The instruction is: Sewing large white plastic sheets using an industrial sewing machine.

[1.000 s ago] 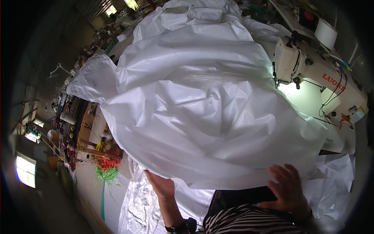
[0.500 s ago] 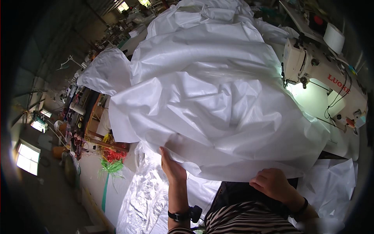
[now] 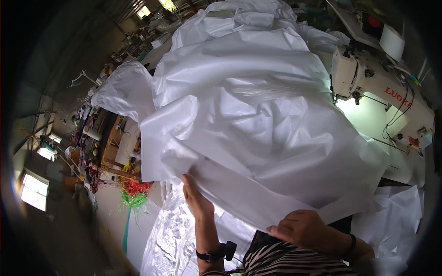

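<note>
A large white sheet (image 3: 239, 152), thin and slightly shiny like woven plastic, lies crumpled in folds before me. My left hand (image 3: 198, 200) has the near edge between its thumb and fingers; the fingers are under the sheet and show only as a faint shadow. With its fingers curled, my right hand (image 3: 299, 227) pinches the same edge further right, close to my body. Between the two hands the edge runs fairly straight, slanting down to the right.
At the right stands a sewing machine (image 3: 368, 83) with its lamp lit, a white thread cone (image 3: 392, 42) behind it. More white material (image 3: 235, 50) is heaped at the back. Crinkled clear plastic (image 3: 168, 234) lies near left, beside green strands (image 3: 134, 199) and red strands (image 3: 136, 186).
My right hand has moved left and nearer to my body, drawing the sheet's edge along. My left hand has shifted slightly left. The sheet's left corner has dropped nearer.
</note>
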`<state>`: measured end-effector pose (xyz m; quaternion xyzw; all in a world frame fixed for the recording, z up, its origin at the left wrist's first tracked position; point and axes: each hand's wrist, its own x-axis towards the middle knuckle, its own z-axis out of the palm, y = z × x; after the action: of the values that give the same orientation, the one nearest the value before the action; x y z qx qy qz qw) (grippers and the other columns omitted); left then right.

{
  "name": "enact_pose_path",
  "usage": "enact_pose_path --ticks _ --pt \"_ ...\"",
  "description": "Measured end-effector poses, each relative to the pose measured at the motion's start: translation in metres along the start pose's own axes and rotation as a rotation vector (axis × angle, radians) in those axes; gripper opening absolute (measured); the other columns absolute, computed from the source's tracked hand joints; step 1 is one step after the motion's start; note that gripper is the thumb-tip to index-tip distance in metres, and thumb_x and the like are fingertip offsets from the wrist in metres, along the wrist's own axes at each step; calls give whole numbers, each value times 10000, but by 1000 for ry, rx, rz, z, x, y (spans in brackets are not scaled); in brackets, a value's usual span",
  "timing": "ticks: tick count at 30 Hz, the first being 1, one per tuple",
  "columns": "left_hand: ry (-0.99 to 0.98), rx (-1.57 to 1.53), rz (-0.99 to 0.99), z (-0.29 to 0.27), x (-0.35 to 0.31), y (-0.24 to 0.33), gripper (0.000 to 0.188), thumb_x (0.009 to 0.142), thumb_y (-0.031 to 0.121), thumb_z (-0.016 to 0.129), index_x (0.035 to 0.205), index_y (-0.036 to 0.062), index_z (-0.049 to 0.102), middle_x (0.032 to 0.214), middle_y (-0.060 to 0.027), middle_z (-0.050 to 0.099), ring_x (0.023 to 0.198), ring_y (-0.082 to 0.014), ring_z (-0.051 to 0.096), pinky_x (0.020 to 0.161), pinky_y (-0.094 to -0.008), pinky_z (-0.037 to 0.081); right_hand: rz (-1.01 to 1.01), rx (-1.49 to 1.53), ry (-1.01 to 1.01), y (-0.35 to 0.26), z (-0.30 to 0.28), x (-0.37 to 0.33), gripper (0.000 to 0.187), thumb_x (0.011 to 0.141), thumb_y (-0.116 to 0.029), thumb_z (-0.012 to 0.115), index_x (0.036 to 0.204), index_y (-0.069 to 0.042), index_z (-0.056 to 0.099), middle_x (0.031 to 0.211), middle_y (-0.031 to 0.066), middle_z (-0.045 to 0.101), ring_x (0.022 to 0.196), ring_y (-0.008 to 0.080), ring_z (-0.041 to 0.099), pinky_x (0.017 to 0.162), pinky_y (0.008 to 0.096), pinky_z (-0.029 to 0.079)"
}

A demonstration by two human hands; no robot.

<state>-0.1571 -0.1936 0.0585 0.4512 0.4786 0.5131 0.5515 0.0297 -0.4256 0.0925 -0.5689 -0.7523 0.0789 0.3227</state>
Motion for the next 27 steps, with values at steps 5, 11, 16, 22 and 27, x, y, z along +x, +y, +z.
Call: enact_pose_path --ticks 5,11,16,22,27 --pt "-30 135 133 -41 75 -9 716 984 581 514 1330 -44 471 1218 -178 571 1105 -286 572 983 -396 465 -48 65 -69 -5 -21 -11 203 930 -274 636 1098 -167 673 919 -30 677 897 131 679 957 391 501" --pt "350 1082 898 -136 163 17 530 988 169 563 1442 -38 384 1404 -233 502 1215 -323 548 1037 -459 440 573 -224 504 23 -112 -93 191 775 -119 725 939 -105 630 950 76 664 864 264 653 861 410 506" --pt "-938 741 388 93 20 0 651 1013 437 529 1508 52 356 1520 -167 424 1443 -334 350 1152 -534 268 966 -346 705 81 -85 -133 269 855 -213 724 1019 -28 619 917 160 660 851 404 635 851 429 506" --pt "-648 1533 766 194 130 -64 761 959 560 523 1510 65 349 1536 -243 360 1435 -447 294 1111 -679 230 1093 978 488 89 -12 -142 289 971 -194 669 1152 32 660 1028 61 711 943 108 648 839 294 544" --pt "-820 1573 673 265 234 -46 759 942 605 504 1423 19 469 1428 -262 485 1322 -447 446 1110 -592 302 895 930 67 91 27 -93 340 1004 -294 610 1135 14 673 1024 126 741 958 195 699 863 326 526"
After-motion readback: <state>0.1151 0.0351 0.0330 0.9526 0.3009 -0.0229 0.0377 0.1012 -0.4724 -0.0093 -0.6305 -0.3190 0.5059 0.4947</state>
